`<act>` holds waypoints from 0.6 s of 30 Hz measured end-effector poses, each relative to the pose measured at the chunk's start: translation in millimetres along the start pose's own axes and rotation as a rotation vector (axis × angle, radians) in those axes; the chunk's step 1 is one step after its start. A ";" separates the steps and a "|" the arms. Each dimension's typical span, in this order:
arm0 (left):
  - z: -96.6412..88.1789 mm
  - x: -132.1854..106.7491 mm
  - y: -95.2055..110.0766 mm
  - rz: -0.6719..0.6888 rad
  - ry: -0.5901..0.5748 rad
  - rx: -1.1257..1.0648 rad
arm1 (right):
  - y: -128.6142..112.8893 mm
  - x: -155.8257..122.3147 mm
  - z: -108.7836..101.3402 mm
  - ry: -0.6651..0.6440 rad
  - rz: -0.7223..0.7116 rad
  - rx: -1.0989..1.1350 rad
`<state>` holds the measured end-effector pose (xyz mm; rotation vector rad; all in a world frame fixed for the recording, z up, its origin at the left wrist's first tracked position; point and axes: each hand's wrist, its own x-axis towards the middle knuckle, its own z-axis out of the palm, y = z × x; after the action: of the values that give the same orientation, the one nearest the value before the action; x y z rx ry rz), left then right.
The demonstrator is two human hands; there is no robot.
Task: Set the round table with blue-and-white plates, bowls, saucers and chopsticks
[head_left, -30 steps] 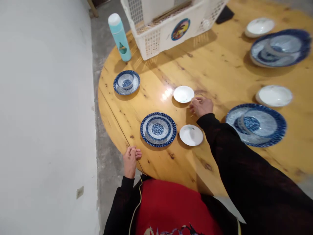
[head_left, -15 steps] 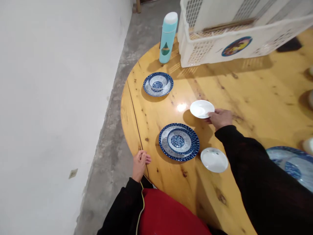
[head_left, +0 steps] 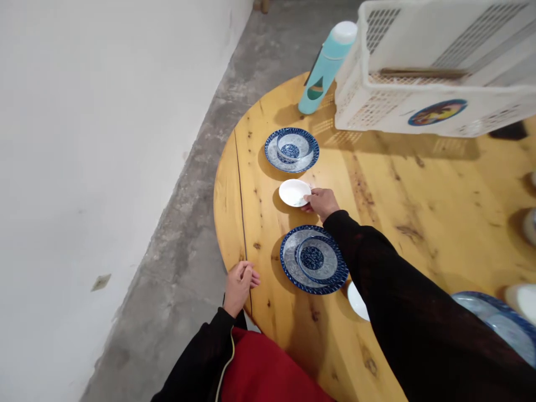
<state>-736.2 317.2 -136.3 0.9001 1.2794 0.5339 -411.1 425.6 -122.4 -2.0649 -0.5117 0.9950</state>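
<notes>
No writing can be read here.
The white crate (head_left: 419, 95) on the counter (head_left: 419, 190) carries an oval, many-coloured sticker (head_left: 438, 111), too blurred to yield a word. The teal bottle (head_left: 324, 70) just beside it bears a dark cone-shaped mark (head_left: 317, 89), a figure rather than letters or numbers.

One cam, on your head: tilts forward and down over the left edge of the round yellow wooden table (head_left: 389, 190), close in, your left hand (head_left: 239, 286) low in frame.
</notes>
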 end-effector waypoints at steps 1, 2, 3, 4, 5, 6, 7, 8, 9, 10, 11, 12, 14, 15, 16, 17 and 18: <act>-0.3 0.0 -0.7 0.005 -0.008 0.002 | -0.1 1.1 2.3 0.002 -0.001 0.002; -0.7 0.0 -1.3 0.010 -0.016 0.005 | -0.3 2.0 4.0 0.004 -0.002 0.003; -1.1 -0.1 -1.7 0.013 -0.023 0.007 | -0.5 2.7 5.3 0.005 -0.002 0.005; -1.4 -0.1 -2.1 0.016 -0.029 0.008 | -0.8 3.2 6.3 0.004 0.000 0.005; -1.8 -0.1 -2.5 0.018 -0.032 0.009 | -1.2 3.5 7.1 0.002 0.002 0.005; -2.1 -0.1 -3.1 0.018 -0.035 0.011 | -1.6 3.7 7.9 -0.001 0.005 0.004; -2.4 0.1 -3.7 0.019 -0.038 0.012 | -2.0 3.7 8.5 -0.005 0.009 0.003; -2.7 0.2 -4.4 0.021 -0.043 0.014 | -2.4 3.6 9.1 -0.008 0.013 0.001; -2.9 0.4 -5.1 0.023 -0.045 0.017 | -2.8 3.5 9.5 -0.012 0.016 -0.001; -3.1 0.5 -5.7 0.024 -0.048 0.020 | -3.1 3.3 9.8 -0.014 0.019 -0.005; -3.3 0.6 -6.1 0.025 -0.049 0.023 | -3.4 3.1 9.9 -0.017 0.020 -0.009; -3.4 0.6 -6.1 0.024 -0.050 0.027 | -3.5 2.9 9.9 -0.020 0.020 -0.015; -3.4 0.3 -5.3 0.023 -0.050 0.030 | -3.6 2.9 9.3 -0.026 0.016 -0.029; -3.3 0.0 -4.5 0.023 -0.049 0.030 | -3.5 3.0 9.0 -0.030 0.013 -0.037; -3.1 -0.4 -3.5 0.025 -0.048 0.028 | -3.3 3.3 8.6 -0.033 0.010 -0.047; -2.9 -0.7 -2.7 0.025 -0.047 0.027 | -3.0 3.7 8.3 -0.035 0.006 -0.057; -2.7 -0.9 -2.0 0.025 -0.046 0.027 | -2.7 4.1 8.1 -0.037 0.003 -0.069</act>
<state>-739.2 316.1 -137.5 0.9466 1.2380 0.5140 -415.0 433.6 -125.4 -2.1117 -0.5690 1.0322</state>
